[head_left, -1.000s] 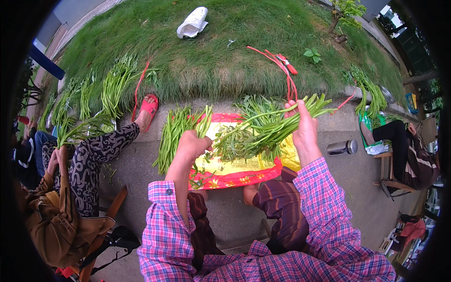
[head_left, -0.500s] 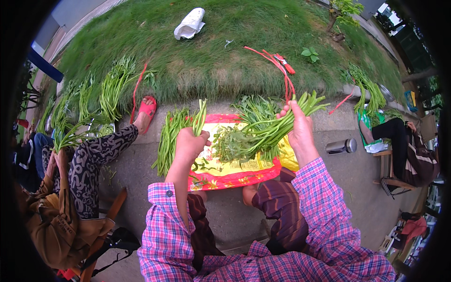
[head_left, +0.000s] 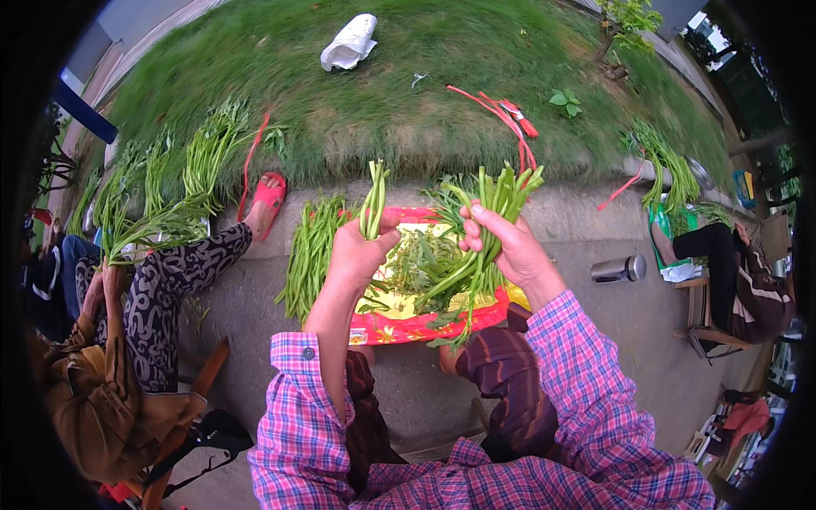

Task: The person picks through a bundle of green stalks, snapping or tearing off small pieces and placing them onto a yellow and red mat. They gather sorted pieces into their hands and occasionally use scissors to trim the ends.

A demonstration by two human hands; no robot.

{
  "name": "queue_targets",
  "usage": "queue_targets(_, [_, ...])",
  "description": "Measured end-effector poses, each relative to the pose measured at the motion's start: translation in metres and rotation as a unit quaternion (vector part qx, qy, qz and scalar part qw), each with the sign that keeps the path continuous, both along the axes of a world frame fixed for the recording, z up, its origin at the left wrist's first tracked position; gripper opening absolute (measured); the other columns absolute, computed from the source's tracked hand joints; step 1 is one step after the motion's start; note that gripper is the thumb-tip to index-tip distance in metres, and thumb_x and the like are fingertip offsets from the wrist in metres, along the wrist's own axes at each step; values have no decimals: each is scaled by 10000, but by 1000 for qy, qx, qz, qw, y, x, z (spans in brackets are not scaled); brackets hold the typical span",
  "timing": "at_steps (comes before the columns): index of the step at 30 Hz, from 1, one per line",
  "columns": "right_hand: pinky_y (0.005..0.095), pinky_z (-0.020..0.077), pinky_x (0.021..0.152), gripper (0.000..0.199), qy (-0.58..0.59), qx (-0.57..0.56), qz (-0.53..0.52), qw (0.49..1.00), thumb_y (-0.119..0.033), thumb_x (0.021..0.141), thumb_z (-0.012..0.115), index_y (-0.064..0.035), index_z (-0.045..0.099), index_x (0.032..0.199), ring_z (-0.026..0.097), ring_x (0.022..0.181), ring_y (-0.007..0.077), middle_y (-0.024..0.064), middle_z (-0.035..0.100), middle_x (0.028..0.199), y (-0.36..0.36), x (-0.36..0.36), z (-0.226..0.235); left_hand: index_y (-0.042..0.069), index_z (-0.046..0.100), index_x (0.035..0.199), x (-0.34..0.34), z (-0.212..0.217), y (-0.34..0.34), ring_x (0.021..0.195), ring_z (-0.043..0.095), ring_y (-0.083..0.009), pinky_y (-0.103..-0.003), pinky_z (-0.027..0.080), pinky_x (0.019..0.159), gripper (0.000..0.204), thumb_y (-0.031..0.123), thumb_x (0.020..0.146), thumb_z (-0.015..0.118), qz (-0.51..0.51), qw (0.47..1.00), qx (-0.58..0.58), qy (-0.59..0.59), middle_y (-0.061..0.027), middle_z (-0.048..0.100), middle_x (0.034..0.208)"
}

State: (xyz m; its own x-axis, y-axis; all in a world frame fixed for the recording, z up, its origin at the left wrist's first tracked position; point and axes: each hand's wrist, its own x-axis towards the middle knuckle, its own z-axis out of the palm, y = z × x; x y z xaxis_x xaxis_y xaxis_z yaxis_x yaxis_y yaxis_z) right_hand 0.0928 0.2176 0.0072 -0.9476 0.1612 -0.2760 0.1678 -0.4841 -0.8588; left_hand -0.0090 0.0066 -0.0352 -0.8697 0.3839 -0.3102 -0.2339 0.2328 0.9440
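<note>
My left hand (head_left: 357, 255) is closed around a few short green vegetable stems (head_left: 375, 200), which stick up above the thumb. Opposite it, my right hand (head_left: 520, 253) grips a thicker bunch of leafy vegetable stalks (head_left: 503, 200). The cut ends of that bunch point up, and its leaves hang down over a red and yellow printed sack (head_left: 399, 330) on the ground. Loose leaves (head_left: 412, 262) lie on the sack between my hands. Just left of the sack rests a heap of long green stalks (head_left: 304, 263).
Red ties (head_left: 501, 110) and a white bag (head_left: 349, 42) lie on the grass ahead. A metal flask (head_left: 619, 269) lies on the pavement at right. More stalk bunches (head_left: 208, 157) line the kerb. People sit on both sides; the left one holds stalks (head_left: 140, 229).
My right hand has moved left and nearer my left hand, and its bunch has turned more upright. My left hand has shifted slightly right with its stems.
</note>
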Motion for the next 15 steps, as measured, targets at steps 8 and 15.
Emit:
queue_targets(8, [269,488,672,228,-14,133,194,972,-222,957,589,-25,563,1069,537,648,96,12,568,770,-12,2,9,-15,644,1089,0,25,0,511,416,-39,-186,319,463,366,324,960,599,-12,963,158,-218,-96,706,914])
queue_targets(15, [232,473,592,261,-79,207,245,944,-234,946,629,-12,603,1079,556,639,74,-10,603,766,-20,5,-10,2,631,1142,-7,14,-10,527,437,-27,-173,345,465,315,143,872,712,10,950,241,-199,-46,698,917])
